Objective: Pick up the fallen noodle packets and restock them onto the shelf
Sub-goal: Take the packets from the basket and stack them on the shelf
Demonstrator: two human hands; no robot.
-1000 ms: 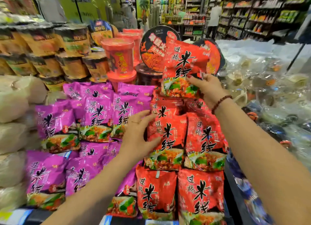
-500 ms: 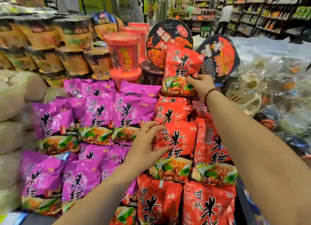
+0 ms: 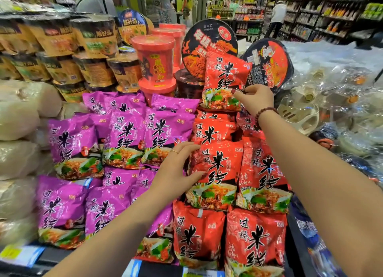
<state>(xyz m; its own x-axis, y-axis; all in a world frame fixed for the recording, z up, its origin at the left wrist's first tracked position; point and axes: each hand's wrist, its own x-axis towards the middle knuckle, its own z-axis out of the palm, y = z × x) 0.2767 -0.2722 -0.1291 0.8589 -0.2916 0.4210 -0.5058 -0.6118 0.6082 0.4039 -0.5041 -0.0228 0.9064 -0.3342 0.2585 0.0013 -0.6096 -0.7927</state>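
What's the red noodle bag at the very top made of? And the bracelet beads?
The red noodle packet looks like thin glossy plastic film: it crinkles and shines. The bracelet has dark reddish-brown round beads, maybe wood; too small to be sure.

The right hand [image 3: 256, 99] pinches the top red packet [image 3: 224, 79]; the left hand [image 3: 176, 171] rests on a lower red packet [image 3: 215, 173].

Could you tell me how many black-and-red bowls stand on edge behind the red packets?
2: left bowl behind the packet; right bowl above the right hand. Others may be hidden.
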